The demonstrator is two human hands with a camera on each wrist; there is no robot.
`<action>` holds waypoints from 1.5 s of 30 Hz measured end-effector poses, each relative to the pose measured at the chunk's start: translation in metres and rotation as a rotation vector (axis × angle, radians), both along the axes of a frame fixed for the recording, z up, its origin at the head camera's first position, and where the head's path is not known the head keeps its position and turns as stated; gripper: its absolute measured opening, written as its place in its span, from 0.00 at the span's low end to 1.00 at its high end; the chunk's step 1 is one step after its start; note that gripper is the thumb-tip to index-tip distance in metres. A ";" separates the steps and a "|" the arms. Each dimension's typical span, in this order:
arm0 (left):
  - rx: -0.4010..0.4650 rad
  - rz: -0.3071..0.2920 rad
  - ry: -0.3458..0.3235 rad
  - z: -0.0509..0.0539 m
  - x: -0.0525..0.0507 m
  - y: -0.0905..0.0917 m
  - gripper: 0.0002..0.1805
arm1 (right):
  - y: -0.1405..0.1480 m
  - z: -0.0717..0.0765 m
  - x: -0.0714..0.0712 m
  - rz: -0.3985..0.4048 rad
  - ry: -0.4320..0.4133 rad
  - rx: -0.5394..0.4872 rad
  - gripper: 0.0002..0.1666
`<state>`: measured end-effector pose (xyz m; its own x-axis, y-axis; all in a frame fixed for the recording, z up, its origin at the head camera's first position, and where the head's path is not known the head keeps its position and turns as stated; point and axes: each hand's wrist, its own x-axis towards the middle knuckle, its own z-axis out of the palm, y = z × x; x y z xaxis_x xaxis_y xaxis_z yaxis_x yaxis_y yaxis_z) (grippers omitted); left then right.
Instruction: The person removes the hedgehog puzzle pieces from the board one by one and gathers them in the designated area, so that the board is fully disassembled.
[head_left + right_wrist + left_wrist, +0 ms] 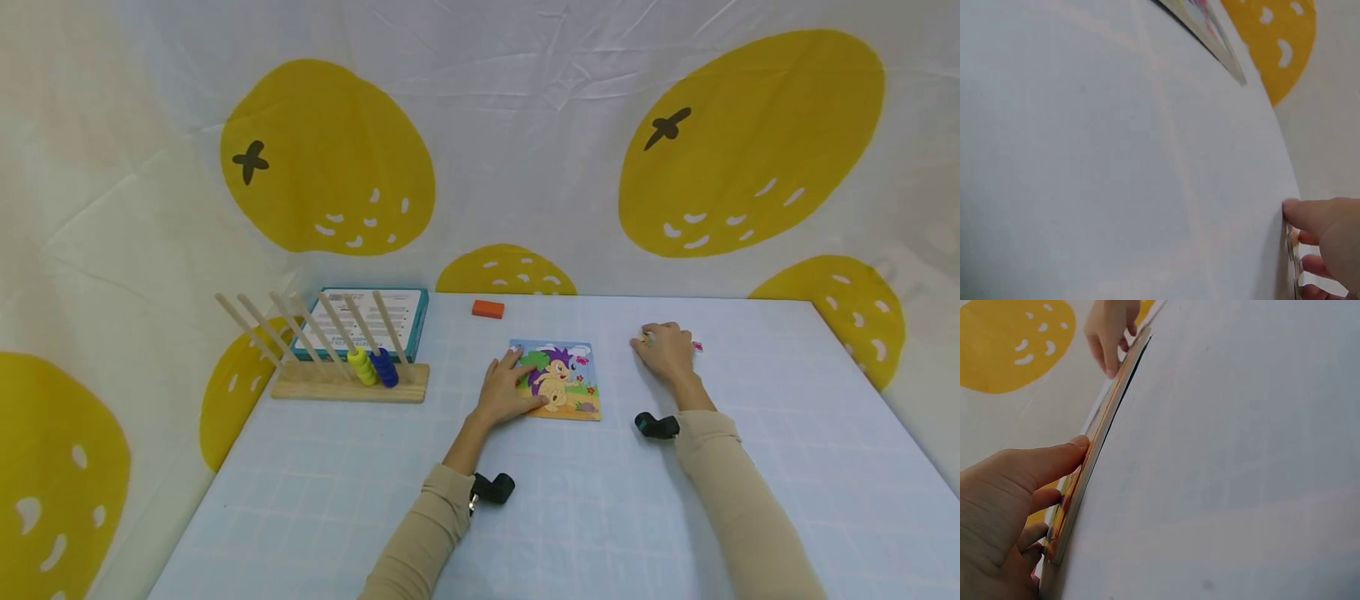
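Observation:
A square picture puzzle (pixel 558 385) with a purple-haired hedgehog lies flat mid-table. My left hand (pixel 501 392) rests on its left part, fingers spread over the picture and thumb near the lower edge. In the left wrist view the thumb and fingers touch the puzzle's face (pixel 1085 459) along its rim. Right of the puzzle, my right hand (pixel 669 352) is bent down over small flat colourful pieces (pixel 1291 240), its fingertips gripping them. A pink bit (pixel 698 346) shows beside that hand; the hand hides most of the pieces.
A wooden rack (pixel 300 387) with upright pegs, yellow and blue rings on two of them, stands at the left. Behind it lies a teal-edged box (pixel 422 321). An orange block (pixel 488 309) sits near the back edge. A printed curtain (pixel 517 167) hangs behind the table.

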<state>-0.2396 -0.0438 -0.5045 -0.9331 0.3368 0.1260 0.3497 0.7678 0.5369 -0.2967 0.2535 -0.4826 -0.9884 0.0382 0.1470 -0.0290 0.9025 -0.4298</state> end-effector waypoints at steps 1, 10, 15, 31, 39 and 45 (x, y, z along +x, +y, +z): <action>0.001 0.000 -0.001 0.000 0.000 0.000 0.35 | 0.004 0.000 0.001 -0.003 -0.006 0.010 0.25; 0.008 -0.002 0.002 0.000 0.001 0.000 0.35 | 0.010 0.004 0.021 0.076 0.004 0.039 0.23; 0.007 0.003 -0.002 0.002 0.002 0.001 0.35 | 0.020 0.005 0.039 0.128 0.014 -0.026 0.21; 0.013 0.002 0.003 0.004 0.004 0.001 0.35 | 0.080 -0.001 0.076 0.051 -0.016 -0.154 0.28; 0.012 0.001 0.003 0.003 0.002 0.001 0.35 | 0.083 -0.006 0.075 0.002 0.025 -0.207 0.29; 0.025 -0.007 0.006 0.003 0.003 0.001 0.35 | 0.077 -0.011 0.076 -0.060 0.057 -0.229 0.29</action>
<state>-0.2367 -0.0429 -0.5017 -0.9300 0.3401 0.1397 0.3581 0.7516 0.5539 -0.2205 0.3310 -0.4937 -0.9737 0.1356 0.1829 -0.0079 0.7827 -0.6223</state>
